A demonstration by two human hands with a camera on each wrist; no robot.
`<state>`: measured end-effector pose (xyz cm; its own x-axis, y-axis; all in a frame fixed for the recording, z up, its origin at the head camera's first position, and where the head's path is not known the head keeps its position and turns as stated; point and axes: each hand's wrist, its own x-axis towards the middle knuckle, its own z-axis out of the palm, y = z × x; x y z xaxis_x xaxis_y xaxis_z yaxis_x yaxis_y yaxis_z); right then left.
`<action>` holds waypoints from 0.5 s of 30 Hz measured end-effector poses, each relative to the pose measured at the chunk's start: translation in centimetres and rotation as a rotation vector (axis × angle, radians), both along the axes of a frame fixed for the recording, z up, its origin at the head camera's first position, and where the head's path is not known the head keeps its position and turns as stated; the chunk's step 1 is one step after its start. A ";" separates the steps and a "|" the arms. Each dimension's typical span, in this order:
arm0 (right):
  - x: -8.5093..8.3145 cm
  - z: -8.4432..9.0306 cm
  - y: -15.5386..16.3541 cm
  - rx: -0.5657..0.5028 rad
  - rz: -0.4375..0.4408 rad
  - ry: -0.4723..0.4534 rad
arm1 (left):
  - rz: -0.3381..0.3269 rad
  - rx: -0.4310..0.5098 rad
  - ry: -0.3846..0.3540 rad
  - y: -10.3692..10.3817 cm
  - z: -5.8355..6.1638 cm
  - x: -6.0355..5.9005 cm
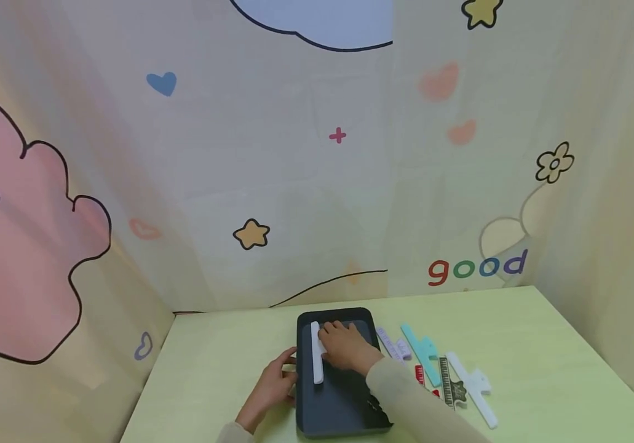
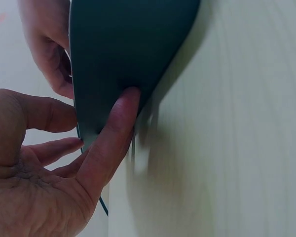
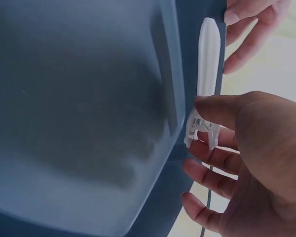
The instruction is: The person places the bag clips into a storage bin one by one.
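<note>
A white bag clip [image 1: 317, 354] with a long straight bar lies lengthwise over the left side of a dark grey tray [image 1: 339, 406]. My right hand [image 1: 347, 346] reaches across the tray and pinches this clip by its handle end. In the right wrist view the thumb [image 3: 219, 108] presses one side of the clip beside its small metal spring, with the index finger behind. My left hand [image 1: 272, 381] is at the tray's left edge. Its fingers [image 2: 121, 111] rest against the outer wall, as the left wrist view shows.
Right of the tray lie a purple clip [image 1: 393, 344], a turquoise clip [image 1: 422, 355], a red piece [image 1: 419, 374] partly hidden by the sleeve, a black ruler-marked clip [image 1: 446, 381] and another white clip [image 1: 471, 389]. A printed curtain [image 1: 294, 154] hangs behind the table [image 1: 200, 375].
</note>
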<state>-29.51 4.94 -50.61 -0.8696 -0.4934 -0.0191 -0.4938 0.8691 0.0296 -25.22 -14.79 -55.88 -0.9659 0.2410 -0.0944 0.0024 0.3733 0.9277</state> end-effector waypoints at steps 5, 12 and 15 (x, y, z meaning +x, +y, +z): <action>-0.1 -0.6 -0.4 0.017 -0.003 -0.031 | 0.003 0.000 -0.033 0.0 -0.5 0.2; -0.5 -0.5 -1.1 0.014 -0.022 -0.058 | 0.003 0.005 -0.009 -0.1 0.0 -0.2; -0.5 -0.8 -1.2 0.021 -0.030 -0.068 | 0.004 -0.002 -0.022 0.0 -0.1 -0.3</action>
<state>-29.97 3.69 -51.36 -0.8801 -0.4664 -0.0886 -0.4694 0.8828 0.0151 -25.55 -14.81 -56.01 -0.9646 0.2365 -0.1164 -0.0200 0.3748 0.9269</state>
